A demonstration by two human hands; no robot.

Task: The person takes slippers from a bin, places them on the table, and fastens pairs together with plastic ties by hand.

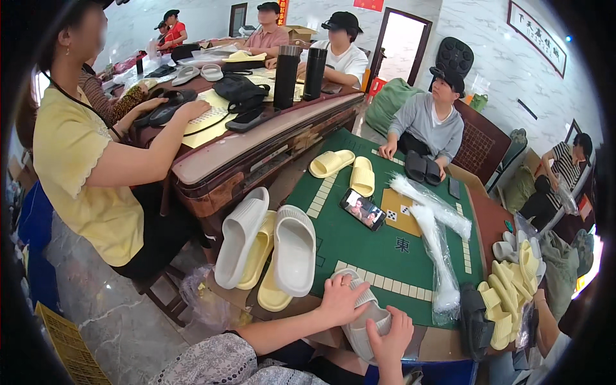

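Note:
My left hand (342,297) rests on top of a light grey slide slipper (367,324) at the near edge of the green game table (359,250). My right hand (392,338) grips the same slipper from its right side. Just left of my hands lie two white slippers (294,249) stacked over pale yellow slippers (272,296). A phone (362,210) with a lit screen lies on the green cloth beyond my hands. Long clear plastic bags (443,266) lie to the right of it.
A yellow slipper pair (346,168) sits at the table's far side. A person in grey sits opposite with black slippers (423,168). Stacked yellow slippers (508,296) and a black slipper (475,321) lie at right. A person in yellow sits left at a long wooden table (256,144).

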